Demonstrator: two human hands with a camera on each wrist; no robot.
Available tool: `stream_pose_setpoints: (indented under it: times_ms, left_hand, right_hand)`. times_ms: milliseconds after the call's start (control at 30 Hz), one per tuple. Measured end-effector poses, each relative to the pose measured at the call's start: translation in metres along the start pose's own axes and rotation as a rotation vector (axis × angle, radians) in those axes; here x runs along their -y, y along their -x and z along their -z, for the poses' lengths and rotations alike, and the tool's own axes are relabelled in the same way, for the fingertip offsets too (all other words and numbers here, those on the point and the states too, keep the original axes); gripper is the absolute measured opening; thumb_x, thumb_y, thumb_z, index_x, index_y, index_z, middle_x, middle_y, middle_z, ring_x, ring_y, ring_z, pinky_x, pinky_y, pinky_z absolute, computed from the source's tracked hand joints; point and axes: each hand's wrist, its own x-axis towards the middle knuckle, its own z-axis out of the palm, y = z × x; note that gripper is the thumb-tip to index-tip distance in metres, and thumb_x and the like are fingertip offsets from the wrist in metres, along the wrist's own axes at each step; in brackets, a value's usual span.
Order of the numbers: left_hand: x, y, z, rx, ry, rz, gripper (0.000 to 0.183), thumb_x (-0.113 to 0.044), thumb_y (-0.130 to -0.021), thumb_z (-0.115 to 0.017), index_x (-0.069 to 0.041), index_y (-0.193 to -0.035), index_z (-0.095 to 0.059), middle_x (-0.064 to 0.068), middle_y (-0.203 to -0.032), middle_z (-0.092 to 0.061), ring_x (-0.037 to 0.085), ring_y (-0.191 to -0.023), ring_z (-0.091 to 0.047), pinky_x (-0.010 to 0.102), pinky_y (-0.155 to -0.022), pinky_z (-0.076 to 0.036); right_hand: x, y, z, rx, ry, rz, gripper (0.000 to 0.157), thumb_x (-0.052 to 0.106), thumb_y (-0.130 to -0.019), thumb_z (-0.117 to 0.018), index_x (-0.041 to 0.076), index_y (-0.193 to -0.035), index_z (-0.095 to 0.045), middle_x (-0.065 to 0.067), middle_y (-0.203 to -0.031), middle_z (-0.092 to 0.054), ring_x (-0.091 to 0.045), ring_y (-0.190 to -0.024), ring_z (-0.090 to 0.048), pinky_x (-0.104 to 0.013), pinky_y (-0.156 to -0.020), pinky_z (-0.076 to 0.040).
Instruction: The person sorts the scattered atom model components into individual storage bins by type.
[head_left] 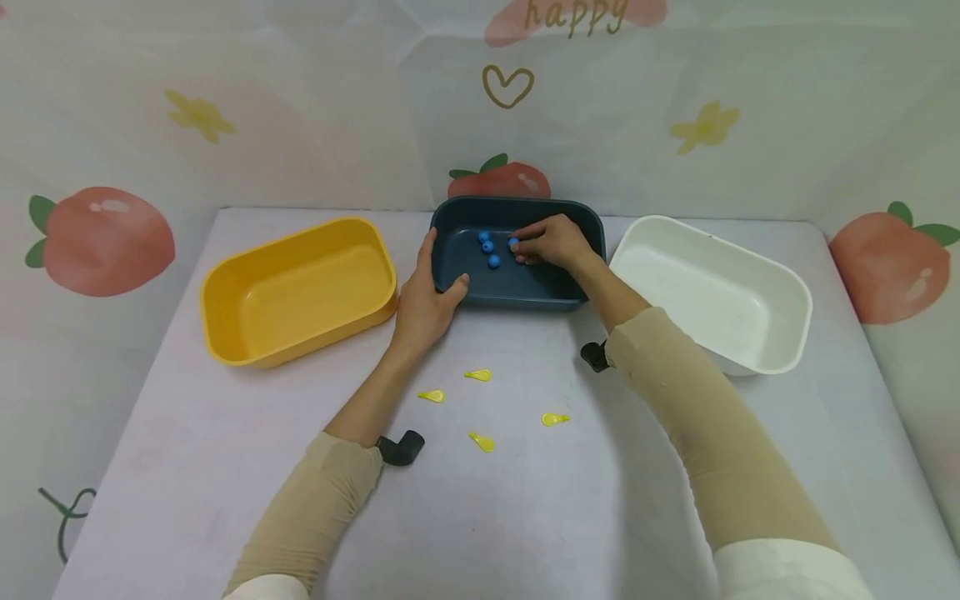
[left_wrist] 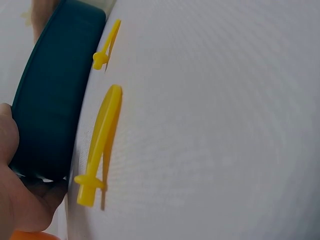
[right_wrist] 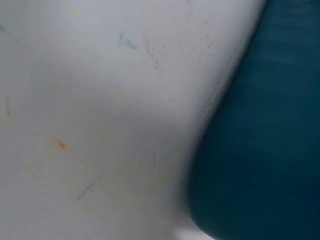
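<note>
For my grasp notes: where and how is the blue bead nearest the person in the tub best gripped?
Probably pinch that blue bead by its left and right sides, from above: it is round, sits within the raised walls of the dark blue tub, and has another bead close behind but bare floor on either side.

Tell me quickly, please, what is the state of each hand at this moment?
Left hand: closed on the dark blue bin, holding its left end.
Right hand: closed, pinching a blue bead inside the bin.
</note>
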Motion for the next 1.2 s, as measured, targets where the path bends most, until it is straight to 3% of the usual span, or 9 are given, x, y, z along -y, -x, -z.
stream_pose_setpoints:
  times_ms: [567, 800, 1033, 1200]
  left_hand:
    - [-0.003, -0.002, -0.002, 0.003, -0.008, -0.006, 0.083, -0.036, -0.094, -0.064, -0.029, -0.16, -0.014, 0.011, -0.155, -0.04, 0.03, -0.133, -0.048, 0.049, -0.111, -0.038]
    - [-0.004, 0.0, 0.005, 0.037, -0.015, 0.015, 0.09, -0.042, -0.096, -0.061, -0.025, -0.161, 0.0, 0.012, -0.158, -0.033, 0.03, -0.136, -0.045, 0.047, -0.113, -0.035]
    - [-0.008, -0.001, 0.01, 0.075, 0.034, -0.005, 0.094, -0.049, -0.098, -0.056, -0.017, -0.16, 0.006, 0.005, -0.166, -0.011, 0.018, -0.15, -0.016, 0.038, -0.121, -0.019]
    - [-0.015, 0.002, 0.013, 0.048, 0.059, -0.02, 0.089, -0.048, -0.099, -0.055, -0.016, -0.161, 0.0, 0.001, -0.167, -0.001, 0.016, -0.152, -0.004, 0.036, -0.122, -0.011]
  right_hand:
    - [-0.001, 0.008, 0.006, -0.005, 0.004, 0.038, 0.039, 0.014, -0.092, -0.072, 0.004, -0.129, -0.066, -0.004, -0.084, -0.074, -0.01, -0.076, -0.071, -0.022, -0.073, -0.057]
    - [0.008, 0.019, 0.009, 0.009, 0.084, 0.094, 0.037, 0.023, -0.093, -0.072, 0.008, -0.127, -0.068, -0.009, -0.097, -0.075, -0.018, -0.09, -0.07, -0.028, -0.08, -0.056]
    - [0.016, 0.035, 0.01, 0.007, 0.125, 0.108, 0.037, 0.029, -0.095, -0.069, 0.01, -0.126, -0.068, -0.013, -0.111, -0.071, -0.025, -0.1, -0.068, -0.038, -0.088, -0.055]
    - [0.02, 0.046, 0.009, 0.023, 0.136, 0.164, 0.04, 0.039, -0.096, -0.066, 0.011, -0.125, -0.068, -0.011, -0.111, -0.071, -0.027, -0.101, -0.068, -0.039, -0.088, -0.055]
